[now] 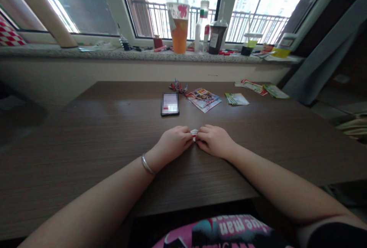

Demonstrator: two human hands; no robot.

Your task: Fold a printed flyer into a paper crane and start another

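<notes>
Both hands meet over the middle of the brown table (120, 141), fingers closed on a small piece of folded paper (194, 132), white with some red. My left hand (176, 140) grips its left side; a silver bracelet (147, 165) is round that wrist. The paper's right side is between the fingers of my right hand (215, 141). Most of the paper is hidden by the fingers. Just beyond the hands lies a phone (170, 104) with a lit, blurred screen. Behind it sits a small cluster of red and blue folded paper (178, 86).
Colourful printed sheets (204, 99) lie right of the phone. Farther right are a fanned stack of green-white slips (236, 99) and more slips (255, 87). On the granite windowsill (100, 53) stand an orange drink cup (179, 30), bottles and a dark drink cup (217, 37).
</notes>
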